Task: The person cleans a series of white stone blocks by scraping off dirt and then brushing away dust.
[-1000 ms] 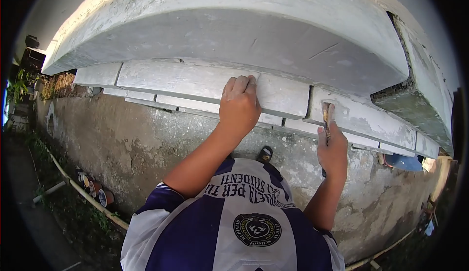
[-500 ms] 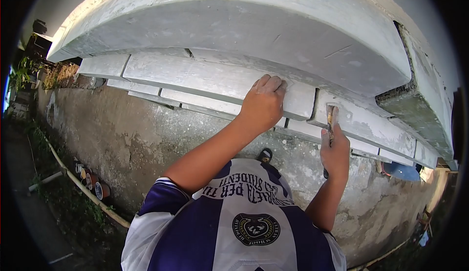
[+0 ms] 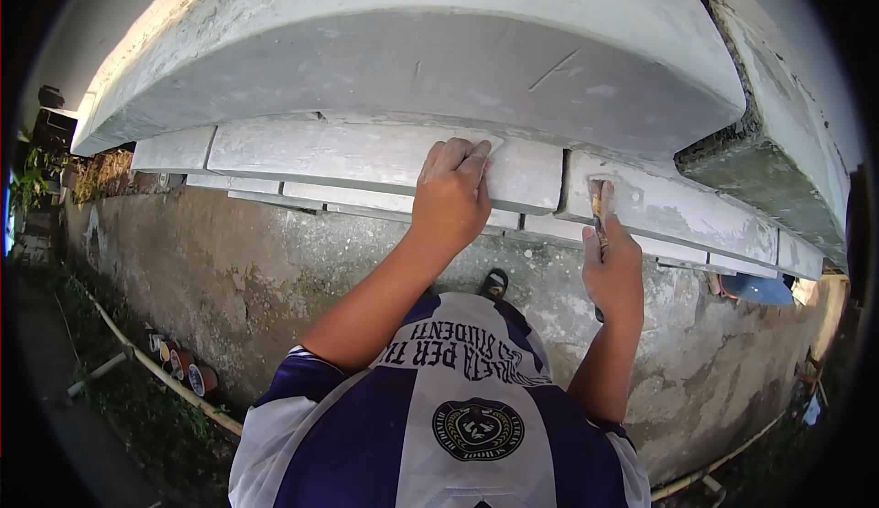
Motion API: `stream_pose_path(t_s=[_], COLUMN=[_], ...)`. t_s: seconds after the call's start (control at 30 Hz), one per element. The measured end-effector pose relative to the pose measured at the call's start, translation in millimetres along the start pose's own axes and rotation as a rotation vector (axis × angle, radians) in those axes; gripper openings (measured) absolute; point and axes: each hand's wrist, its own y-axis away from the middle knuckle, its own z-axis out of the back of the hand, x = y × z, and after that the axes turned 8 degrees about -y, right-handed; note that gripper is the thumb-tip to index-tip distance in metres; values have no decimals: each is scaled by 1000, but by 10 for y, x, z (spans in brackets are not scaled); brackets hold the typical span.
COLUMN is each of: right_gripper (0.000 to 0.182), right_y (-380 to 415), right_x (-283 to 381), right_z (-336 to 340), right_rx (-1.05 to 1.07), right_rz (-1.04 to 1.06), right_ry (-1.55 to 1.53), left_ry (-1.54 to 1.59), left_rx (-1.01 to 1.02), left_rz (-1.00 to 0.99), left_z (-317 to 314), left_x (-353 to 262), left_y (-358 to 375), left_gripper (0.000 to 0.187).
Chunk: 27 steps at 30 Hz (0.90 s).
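Note:
My left hand point(image 3: 453, 195) is closed, with its knuckles against the white face of a long block point(image 3: 311, 153) under the overhanging ledge. A thin pale corner shows beside its fingertips, but what the fingers hold is hidden. Farther right, my right hand point(image 3: 613, 275) grips a slim hand tool point(image 3: 599, 204) with a worn, smeared brown shaft. The tool's upper end meets the face of the neighbouring block point(image 3: 678, 201), where a grey damp-looking patch surrounds it. A dark narrow gap separates the two blocks. Whitish dust or plaster coats my left fingers.
A thick curved ledge point(image 3: 412, 59) juts out above both hands, with a rough-edged pillar point(image 3: 778, 169) at right. Lower block courses step down to a stained concrete surface point(image 3: 311, 279). Pots point(image 3: 201, 378) and a bamboo pole point(image 3: 151, 366) lie at left. A blue object point(image 3: 758, 288) shows at right.
The whole view has shifted, so the blocks and both hands appear farther left. My left hand has slid slightly left along its block. The right hand's tool stays at nearly the same spot.

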Motion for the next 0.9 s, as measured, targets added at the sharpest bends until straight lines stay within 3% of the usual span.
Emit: stream_pose_path(t_s=[0.17, 0.27, 0.33, 0.43, 0.7, 0.9], right_gripper=[28, 25, 26, 59, 60, 53], right_y=[-7, -14, -23, -27, -30, -37], right_x=[-21, -67, -80, -97, -73, -190], right_z=[22, 18, 21, 23, 67, 32], right_rx=[8, 2, 13, 17, 60, 57], right_rz=[25, 59, 44, 56, 33, 75], right_ry=[-29, -63, -85, -77, -90, -88], left_ry=[94, 20, -41, -120, 16, -43], left_rx=[44, 23, 5, 15, 102, 79], left_rz=[-127, -125, -6, 69, -123, -26], left_z=[-377, -191, -9, 149, -438, -102], left_x=[-413, -262, -48, 86, -624, -265], left_y=[-94, -139, -53, 40, -77, -43], left_gripper=[30, 29, 29, 32, 38, 41])
